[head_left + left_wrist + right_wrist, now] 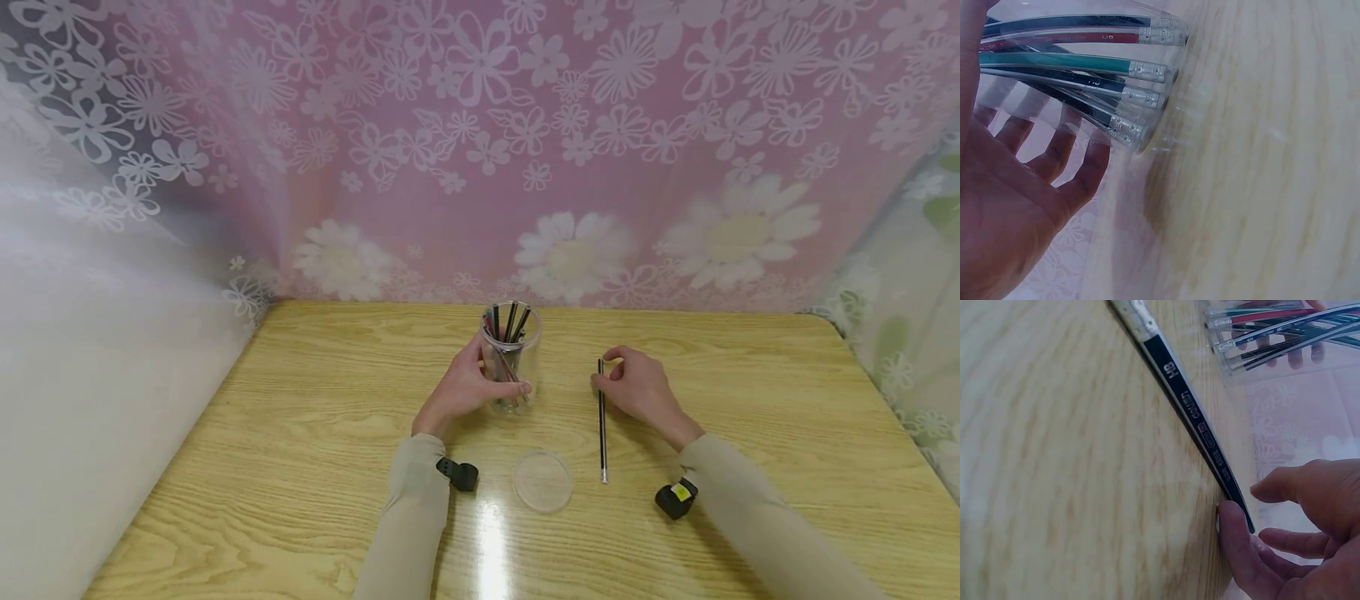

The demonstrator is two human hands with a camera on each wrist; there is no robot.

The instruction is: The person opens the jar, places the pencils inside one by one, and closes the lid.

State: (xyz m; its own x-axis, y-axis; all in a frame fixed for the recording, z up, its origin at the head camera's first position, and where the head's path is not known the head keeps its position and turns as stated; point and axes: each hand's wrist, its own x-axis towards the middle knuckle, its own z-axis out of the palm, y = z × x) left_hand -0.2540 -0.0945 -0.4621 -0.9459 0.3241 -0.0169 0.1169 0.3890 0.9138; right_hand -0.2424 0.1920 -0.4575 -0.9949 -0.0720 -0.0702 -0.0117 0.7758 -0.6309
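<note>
My left hand [468, 379] grips a clear cylindrical jar [530, 367], thumb across its near side and fingers round the back. Several pencils [1063, 61], black, red and green, lean inside with their silver eraser ends at the bottom. To the jar's right a black pencil [602, 425] lies on the table, its eraser end toward me. At its far end is my right hand [639, 385], the thumb [1238, 534] against the pencil's side. In the right wrist view the index finger stands apart from the pencil. A clear round disc [543, 481] lies flat between my forearms.
The wood-grain table [315, 433] runs back to a pink flowered curtain [450, 200]. Pale curtains hang at the left and right sides. A black wrist camera [460, 475] sits on the left sleeve and another camera [675, 500] on the right.
</note>
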